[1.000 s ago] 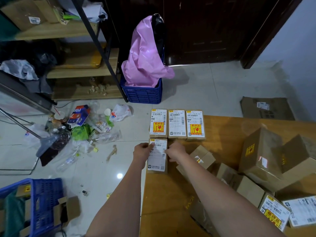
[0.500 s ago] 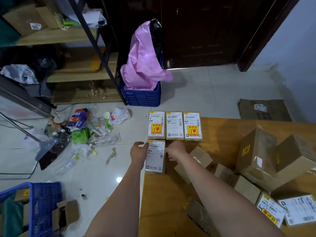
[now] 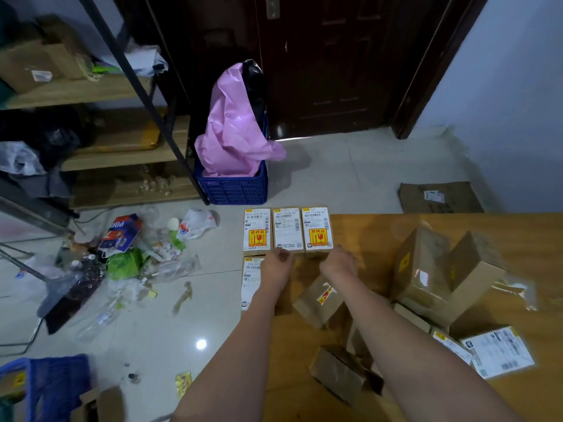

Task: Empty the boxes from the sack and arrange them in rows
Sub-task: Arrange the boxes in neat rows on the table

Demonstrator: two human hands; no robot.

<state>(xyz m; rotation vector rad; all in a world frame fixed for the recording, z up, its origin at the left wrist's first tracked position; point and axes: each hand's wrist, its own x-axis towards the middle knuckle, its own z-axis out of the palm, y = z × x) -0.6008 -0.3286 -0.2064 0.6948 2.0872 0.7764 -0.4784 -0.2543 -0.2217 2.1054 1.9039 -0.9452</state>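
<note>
i read "582a" on the first of three labelled boxes (image 3: 287,229) rowed at the wooden table (image 3: 365,236) edge, tiled floor (image 3: 335,178) beyond; left hand (image 3: 278,263) and right hand (image 3: 338,263) too blurred to tell finger state.

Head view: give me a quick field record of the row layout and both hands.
back row: three labelled boxes side by side at the table's far left corner
second row: one labelled box, at the left edge
left hand: over the second-row box, grip unclear
right hand: just in front of the back row, grip unclear
unsorted: loose boxes at right
</note>
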